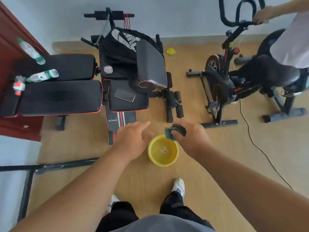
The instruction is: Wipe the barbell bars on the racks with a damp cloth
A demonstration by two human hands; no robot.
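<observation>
My right hand (192,138) is closed around a dark green cloth (175,132), bunched up and held just above the far right rim of a yellow basin (163,160) on the wooden floor. My left hand (132,139) hovers to the left of the basin with its fingers spread and holds nothing. A black metal bar (50,166) lies low across the left side near the floor, joined to an upright black post (25,195). No barbell on a rack is clearly visible.
Two black padded benches (58,96) stand ahead on the left, with several plastic water bottles (43,76) and a phone (124,95) on them. An exercise bike (225,84) stands on the right with another person (292,42) beside it. A white cable (254,143) trails across the floor.
</observation>
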